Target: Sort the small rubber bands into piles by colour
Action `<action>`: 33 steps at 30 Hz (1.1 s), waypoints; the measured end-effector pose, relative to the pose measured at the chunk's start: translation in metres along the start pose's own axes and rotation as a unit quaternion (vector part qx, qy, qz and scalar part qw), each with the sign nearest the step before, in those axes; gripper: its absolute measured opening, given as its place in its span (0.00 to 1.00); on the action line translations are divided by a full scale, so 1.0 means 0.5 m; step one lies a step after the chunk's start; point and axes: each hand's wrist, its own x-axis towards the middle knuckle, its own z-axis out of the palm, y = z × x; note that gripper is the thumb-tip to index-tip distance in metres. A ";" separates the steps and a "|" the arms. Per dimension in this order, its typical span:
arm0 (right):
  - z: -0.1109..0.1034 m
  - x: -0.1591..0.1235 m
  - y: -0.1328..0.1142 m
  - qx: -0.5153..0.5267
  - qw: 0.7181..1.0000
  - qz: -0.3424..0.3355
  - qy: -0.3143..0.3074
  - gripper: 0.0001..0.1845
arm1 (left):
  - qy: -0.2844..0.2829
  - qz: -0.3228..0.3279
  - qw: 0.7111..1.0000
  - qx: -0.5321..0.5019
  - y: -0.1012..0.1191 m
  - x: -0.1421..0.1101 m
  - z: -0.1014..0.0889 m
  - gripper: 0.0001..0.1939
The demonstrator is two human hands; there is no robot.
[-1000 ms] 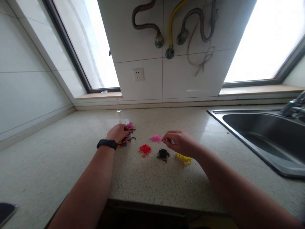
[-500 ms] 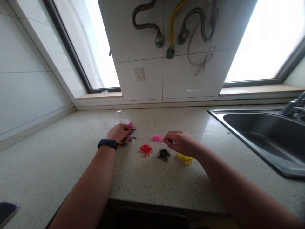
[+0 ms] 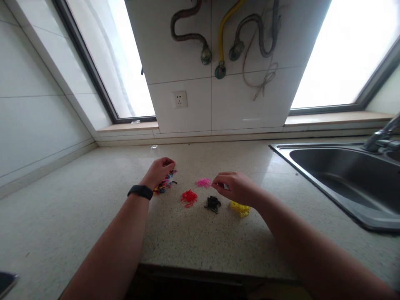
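My left hand (image 3: 160, 171) is over a mixed-colour pile of small rubber bands (image 3: 165, 183), its fingertips pinched together. What they hold, if anything, is too small to make out; a speck of orange shows at the tips. My right hand (image 3: 235, 186) hovers beside a small heap of pink bands (image 3: 203, 182), thumb and forefinger closed in a pinch whose content I cannot see. In front lie a red heap (image 3: 188, 198), a black heap (image 3: 213, 204) and a yellow heap (image 3: 240, 209), the yellow one just below my right wrist.
Behind my left hand a clear glass or cup (image 3: 154, 150) stands on the speckled countertop (image 3: 103, 200). A steel sink (image 3: 331, 179) with a faucet (image 3: 383, 135) is set in at the right. A dark flat object (image 3: 6, 283) lies at the lower left edge.
My left hand has risen slightly away from me, and the pink bunch at its fingertips no longer shows. My right hand stays by the pink heap. The view has shifted slightly.
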 end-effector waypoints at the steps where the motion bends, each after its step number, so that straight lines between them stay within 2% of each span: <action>1: 0.000 0.000 0.000 0.001 1.000 0.000 0.002 0.10 | -0.011 0.000 1.000 -0.020 0.007 -0.003 0.008 0.16; 6: -0.002 0.001 -0.003 0.003 1.000 0.003 0.011 0.09 | -0.075 -0.019 0.989 -0.129 0.046 -0.029 0.048 0.12; 14: 0.007 0.010 -0.014 0.022 0.998 0.025 0.048 0.07 | -0.171 -0.005 0.947 -0.271 0.106 -0.081 0.100 0.10; 19: 0.009 0.013 -0.018 0.049 0.995 0.037 0.078 0.07 | -0.214 -0.006 0.941 -0.260 0.126 -0.099 0.111 0.10; 24: 0.008 0.014 -0.024 0.073 0.991 0.048 0.105 0.07 | -0.221 0.006 0.937 -0.269 0.132 -0.106 0.114 0.11; 33: 0.029 0.019 -0.026 0.079 0.987 0.044 0.133 0.08 | -0.267 0.032 0.933 -0.239 0.146 -0.112 0.117 0.14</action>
